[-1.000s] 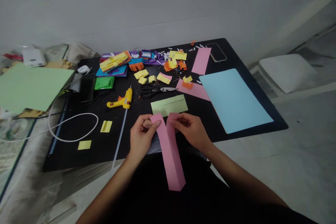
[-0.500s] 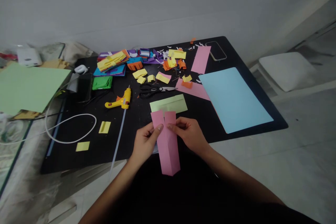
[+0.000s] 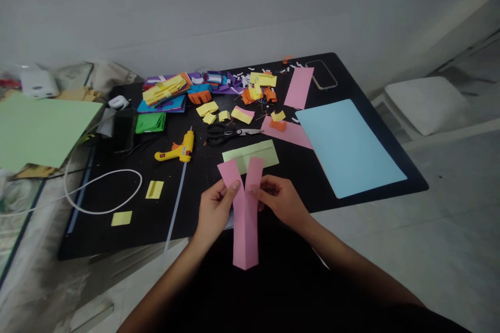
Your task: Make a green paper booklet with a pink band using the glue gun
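Note:
A strip of pink paper [image 3: 246, 234], creased down its middle, is held upright over the table's near edge. Its upper part is split along the crease into two flaps that spread apart in a V. My left hand [image 3: 215, 205] pinches the left flap between thumb and fingers. The right flap is pinched by my right hand [image 3: 282, 199], whose fingertips are partly behind the paper. Just beyond lies a folded pale green paper [image 3: 269, 153], partly covered by the flaps. Black-handled scissors [image 3: 230, 134] rest farther back.
A yellow glue gun [image 3: 182, 148] with a long glue stick lies left of centre, near a white cable [image 3: 107, 212]. Blue sheets [image 3: 349, 151] cover the table's right side. Colourful folded papers [image 3: 166, 91] and scraps line the back. A white stool [image 3: 427, 104] stands at right.
The two upper flaps of the pink paper have been drawn farther apart, and the split between them is longer. The paper's lower end has swung left.

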`<act>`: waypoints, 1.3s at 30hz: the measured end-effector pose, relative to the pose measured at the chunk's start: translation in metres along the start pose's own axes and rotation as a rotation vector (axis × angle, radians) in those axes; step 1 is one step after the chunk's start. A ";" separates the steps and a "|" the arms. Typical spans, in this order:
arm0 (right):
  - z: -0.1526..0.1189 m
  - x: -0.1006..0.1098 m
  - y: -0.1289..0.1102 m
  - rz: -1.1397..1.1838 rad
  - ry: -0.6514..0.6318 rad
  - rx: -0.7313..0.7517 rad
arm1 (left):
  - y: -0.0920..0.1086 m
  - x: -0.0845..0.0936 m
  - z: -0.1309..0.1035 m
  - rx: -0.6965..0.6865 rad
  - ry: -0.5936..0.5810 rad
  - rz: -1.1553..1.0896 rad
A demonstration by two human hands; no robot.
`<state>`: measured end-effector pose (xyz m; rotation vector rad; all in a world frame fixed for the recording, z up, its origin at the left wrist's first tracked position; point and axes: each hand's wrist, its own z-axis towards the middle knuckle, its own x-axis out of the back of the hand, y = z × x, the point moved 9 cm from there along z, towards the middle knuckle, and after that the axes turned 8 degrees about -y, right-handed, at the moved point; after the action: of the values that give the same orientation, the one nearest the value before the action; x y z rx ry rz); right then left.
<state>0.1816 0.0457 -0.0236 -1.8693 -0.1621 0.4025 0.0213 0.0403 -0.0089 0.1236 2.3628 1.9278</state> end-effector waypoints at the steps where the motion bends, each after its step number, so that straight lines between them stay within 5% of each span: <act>1: 0.000 -0.003 0.001 -0.003 -0.047 -0.024 | -0.001 0.001 0.000 0.008 -0.006 0.001; 8: -0.002 0.004 0.002 -0.076 -0.003 -0.015 | -0.020 -0.008 -0.006 0.102 -0.162 0.019; 16: -0.001 0.008 0.006 -0.011 0.085 -0.018 | -0.013 0.009 -0.006 -0.005 0.077 0.092; 21: -0.001 -0.004 0.016 0.056 -0.087 -0.127 | -0.015 0.011 -0.004 0.045 0.056 0.042; 27: -0.003 0.001 0.013 0.062 -0.018 -0.069 | -0.028 -0.005 -0.009 0.143 -0.107 -0.048; 34: -0.003 0.009 0.006 0.011 0.125 0.006 | -0.019 0.013 -0.006 0.030 0.074 0.080; 39: -0.001 -0.012 0.016 0.117 -0.100 -0.095 | -0.019 0.011 -0.003 0.053 0.050 0.044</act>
<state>0.1692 0.0360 -0.0365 -1.9589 -0.1416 0.5785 0.0096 0.0351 -0.0269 0.1347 2.4648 1.9093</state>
